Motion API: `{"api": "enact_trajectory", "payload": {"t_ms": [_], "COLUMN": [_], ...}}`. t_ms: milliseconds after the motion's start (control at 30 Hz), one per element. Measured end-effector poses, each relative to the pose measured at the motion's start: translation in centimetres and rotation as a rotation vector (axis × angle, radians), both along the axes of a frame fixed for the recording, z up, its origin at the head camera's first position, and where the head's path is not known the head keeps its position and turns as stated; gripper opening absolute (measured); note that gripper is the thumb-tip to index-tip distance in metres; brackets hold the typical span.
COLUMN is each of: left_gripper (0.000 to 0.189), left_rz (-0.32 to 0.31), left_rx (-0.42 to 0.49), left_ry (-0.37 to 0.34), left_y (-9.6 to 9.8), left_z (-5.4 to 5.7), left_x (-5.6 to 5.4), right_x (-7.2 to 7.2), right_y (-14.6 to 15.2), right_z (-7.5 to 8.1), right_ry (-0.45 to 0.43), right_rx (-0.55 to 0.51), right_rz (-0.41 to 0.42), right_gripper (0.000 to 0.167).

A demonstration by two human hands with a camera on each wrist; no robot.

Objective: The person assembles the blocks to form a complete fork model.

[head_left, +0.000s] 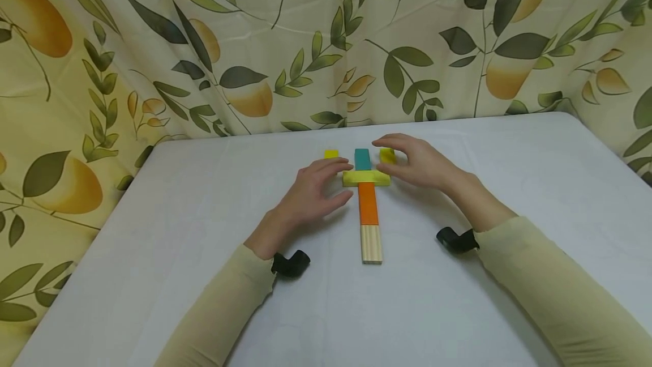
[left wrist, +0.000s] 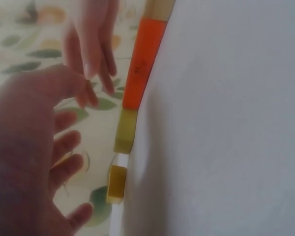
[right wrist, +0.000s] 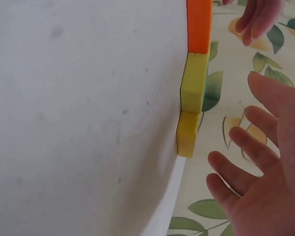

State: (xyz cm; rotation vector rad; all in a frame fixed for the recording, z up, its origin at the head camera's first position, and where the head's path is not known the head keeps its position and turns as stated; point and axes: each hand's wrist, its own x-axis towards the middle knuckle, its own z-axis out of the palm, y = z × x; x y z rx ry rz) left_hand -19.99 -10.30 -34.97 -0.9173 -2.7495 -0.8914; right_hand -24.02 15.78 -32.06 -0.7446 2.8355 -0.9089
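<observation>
On the white table, wooden blocks stand end to end in a line: a plain wood block (head_left: 371,244) nearest, then an orange block (head_left: 368,203), a yellow-green block (head_left: 365,178) laid crosswise, and a teal block (head_left: 362,159) at the far end. One small yellow block (head_left: 331,153) lies left of the teal one, another yellow block (head_left: 387,155) right of it. My left hand (head_left: 316,191) is held beside the left end of the crosswise block, fingers spread and holding nothing. Opposite it, my right hand (head_left: 420,163) hovers by the right yellow block, its fingers relaxed and apart.
A curtain (head_left: 285,44) with fruit and leaf print hangs behind the table's far edge. Black wrist devices (head_left: 291,265) stick out from both sleeves. The white tablecloth (head_left: 326,321) spreads in front of the blocks.
</observation>
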Motion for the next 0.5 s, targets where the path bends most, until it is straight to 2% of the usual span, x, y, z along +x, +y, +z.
{"api": "enact_trajectory", "payload": {"t_ms": [300,500], "left_gripper": [0.049,0.048], "left_rz": [0.021,0.027], "left_rx": [0.013,0.018], "left_ry": [-0.041,-0.045], "left_y": [-0.23,-0.35], "left_z": [-0.05,-0.09], "left_x": [-0.47,-0.91], "right_x": [0.49,0.86], "right_y": [-0.09,-0.37], "right_z": [-0.11,-0.11], "right_ry": [0.007,0.004], "right_rx": [0.005,0.011], "right_rz": [0.018,0.024], "right_gripper": [0.056,0.057]}}
